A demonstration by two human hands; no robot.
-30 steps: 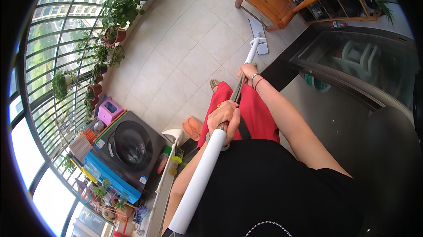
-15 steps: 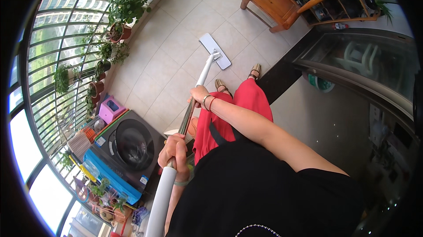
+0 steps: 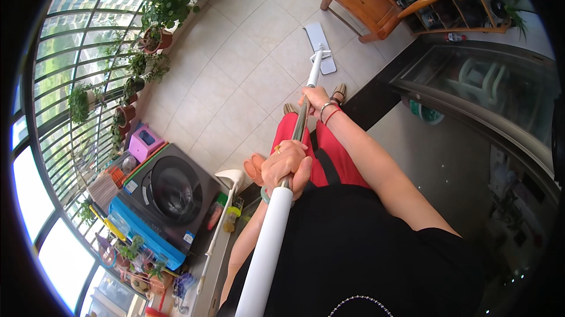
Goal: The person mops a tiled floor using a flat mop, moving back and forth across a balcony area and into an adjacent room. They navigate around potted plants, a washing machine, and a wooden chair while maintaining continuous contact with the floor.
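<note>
- So the flat mop (image 3: 300, 140) is mid-stroke here. Its white pad head (image 3: 321, 48) lies flat on the pale floor tiles (image 3: 235, 64), pushed well out ahead and now just beside the leg of the wooden armchair (image 3: 365, 2).
- Half a second back the head was further left and closer to the feet, and a second back it was out near the chair again, so it's going back and forth in sweeping passes. This reach covers the strip of tile right in front of the chair.
- Left hand (image 3: 286, 167) has slid up: it's now wrapped tight around the pole where the metal part meets the fat white grip, fingers curled shut on it. Earlier it sat lower by the washer.
- Right hand (image 3: 318, 100) is further down the shaft, arm stretched out, fingers closed around the pole. Bangles on that wrist.
- Red trousers and sandalled feet are under the pole, apart from the mop head.
- Off to the left: a front-loading washing machine (image 3: 170, 193) with bottles near it, and potted plants (image 3: 153, 28) along the curved window.
- Can't really tell if the pad is touching the chair leg; the fisheye bends that bit.
</note>
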